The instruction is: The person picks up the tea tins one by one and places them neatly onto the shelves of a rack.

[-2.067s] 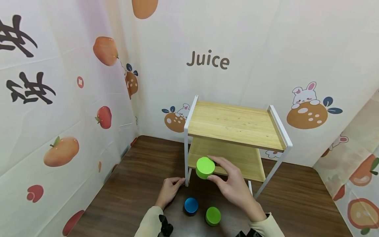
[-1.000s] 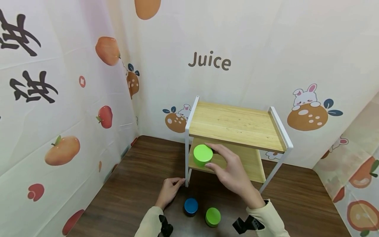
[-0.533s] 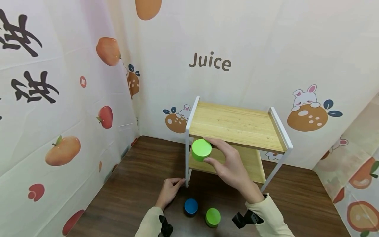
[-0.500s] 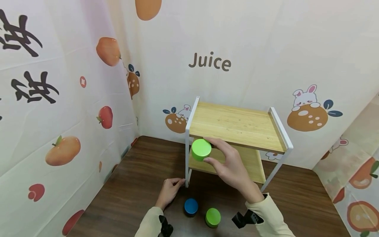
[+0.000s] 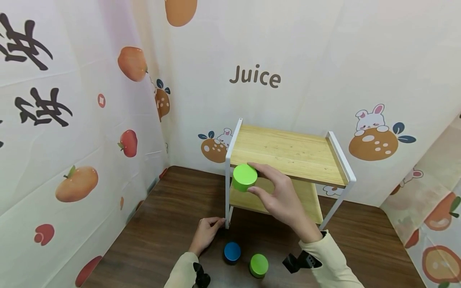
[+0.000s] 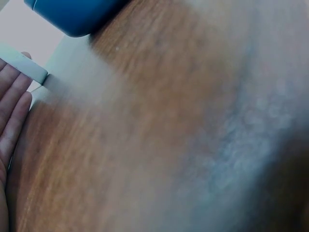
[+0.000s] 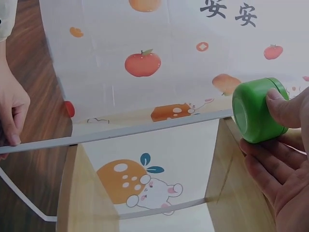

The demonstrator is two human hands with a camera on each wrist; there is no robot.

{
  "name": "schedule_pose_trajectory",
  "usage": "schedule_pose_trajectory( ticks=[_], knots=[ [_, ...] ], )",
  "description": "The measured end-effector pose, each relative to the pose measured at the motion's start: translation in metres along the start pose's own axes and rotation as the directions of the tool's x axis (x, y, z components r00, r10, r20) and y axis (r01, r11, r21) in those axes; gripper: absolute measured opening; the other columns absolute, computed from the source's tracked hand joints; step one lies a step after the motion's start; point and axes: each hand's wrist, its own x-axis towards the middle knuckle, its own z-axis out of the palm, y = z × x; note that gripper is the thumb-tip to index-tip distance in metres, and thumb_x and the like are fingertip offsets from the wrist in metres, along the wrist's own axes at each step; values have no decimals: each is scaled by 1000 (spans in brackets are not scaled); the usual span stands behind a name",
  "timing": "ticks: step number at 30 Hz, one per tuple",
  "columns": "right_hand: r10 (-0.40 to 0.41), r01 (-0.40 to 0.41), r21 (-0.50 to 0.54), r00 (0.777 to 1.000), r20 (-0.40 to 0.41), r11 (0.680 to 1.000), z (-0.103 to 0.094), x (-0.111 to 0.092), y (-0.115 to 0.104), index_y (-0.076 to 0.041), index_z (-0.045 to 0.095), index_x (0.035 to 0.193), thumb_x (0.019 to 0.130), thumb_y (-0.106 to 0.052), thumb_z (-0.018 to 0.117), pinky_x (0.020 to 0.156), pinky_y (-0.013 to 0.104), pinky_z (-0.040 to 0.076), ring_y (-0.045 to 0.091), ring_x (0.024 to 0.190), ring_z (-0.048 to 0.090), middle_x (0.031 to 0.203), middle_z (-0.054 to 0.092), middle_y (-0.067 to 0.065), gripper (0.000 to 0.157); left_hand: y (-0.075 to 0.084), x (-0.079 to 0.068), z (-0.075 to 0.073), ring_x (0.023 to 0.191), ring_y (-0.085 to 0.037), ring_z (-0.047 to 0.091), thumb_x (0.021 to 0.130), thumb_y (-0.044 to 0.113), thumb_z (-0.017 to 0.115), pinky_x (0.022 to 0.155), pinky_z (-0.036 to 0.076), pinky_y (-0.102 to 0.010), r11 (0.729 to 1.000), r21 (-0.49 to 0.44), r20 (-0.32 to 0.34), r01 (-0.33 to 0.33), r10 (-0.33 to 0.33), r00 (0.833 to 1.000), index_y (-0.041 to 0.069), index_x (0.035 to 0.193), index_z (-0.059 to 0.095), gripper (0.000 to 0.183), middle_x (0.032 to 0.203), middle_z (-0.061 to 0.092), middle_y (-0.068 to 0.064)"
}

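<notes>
My right hand [image 5: 279, 196] pinches a small round green jar [image 5: 244, 177] between thumb and fingers, raised in front of the shelf's upper board. In the right wrist view the green jar [image 7: 258, 110] lies on its side relative to the camera, showing its base and a seam. At the lower left, my left hand [image 5: 206, 234] grips the foot of the white front leg [image 5: 227, 200] of the two-tier wooden shelf [image 5: 286, 154]. The left wrist view has its fingers [image 6: 14, 113] against that leg's end. A blue jar [image 5: 232, 252] and a second green jar [image 5: 259, 265] stand on the table near me.
Dark wood-grain table [image 5: 158, 224] surrounds the shelf. A lower board [image 5: 288, 198] lies under the top one, partly hidden by my right hand. Printed cloth [image 5: 299, 80] hangs behind and at both sides.
My right hand has risen, drifting slightly left, with the green jar, from below the lower board's front edge to the level of the upper board's edge. My left hand stays put.
</notes>
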Motion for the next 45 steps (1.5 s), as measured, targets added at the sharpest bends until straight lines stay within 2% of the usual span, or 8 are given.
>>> schedule_pose_trajectory(
  ticks=[16,20,28,33,39,45],
  knots=[
    [-53,53,-14,998,-21,998,-3,12,-4,-4,63,143,87,0,85,106,41,56,25,123,70,135,71,11,60,-1,1,-1,101,-15,75,107,32,64,85,59,-24,1000,0,7,-1,1,1000,10,108,84,29,107,82,-6],
    [-38,37,-25,998,-39,999,-4,17,-2,-4,63,143,87,1,84,106,42,56,28,124,69,136,71,12,61,-1,1,0,100,-14,75,107,33,64,85,59,-25,1000,-3,6,-10,10,1000,10,108,84,31,107,82,-6],
    [4,-5,-46,1000,-20,999,-5,17,-2,-4,63,143,87,-1,85,106,45,56,28,126,69,136,71,12,60,-2,-2,1,101,-13,74,106,35,64,86,58,-25,1000,16,9,-17,17,1000,10,108,84,32,108,82,-6],
    [-4,3,-35,1000,-24,999,-5,20,-2,-3,62,144,87,0,84,103,42,58,27,123,70,135,71,12,61,0,-2,1,103,-16,75,106,37,64,87,59,-25,999,18,-3,-27,27,1000,11,109,84,33,108,82,-6],
    [32,-32,-44,999,-17,999,-3,24,-2,-3,61,145,89,-3,83,101,38,59,23,122,71,136,71,11,59,1,-3,0,104,-17,75,107,37,63,87,58,-25,1000,21,-8,-22,22,1000,12,108,84,32,107,82,-5],
    [42,-43,-40,999,-27,998,-2,30,-3,-1,61,145,90,-2,82,95,39,61,25,115,73,133,72,14,58,1,-3,0,105,-19,75,106,38,64,88,59,-25,1000,19,-12,-12,13,1000,13,108,84,32,108,82,-4]
  ],
)
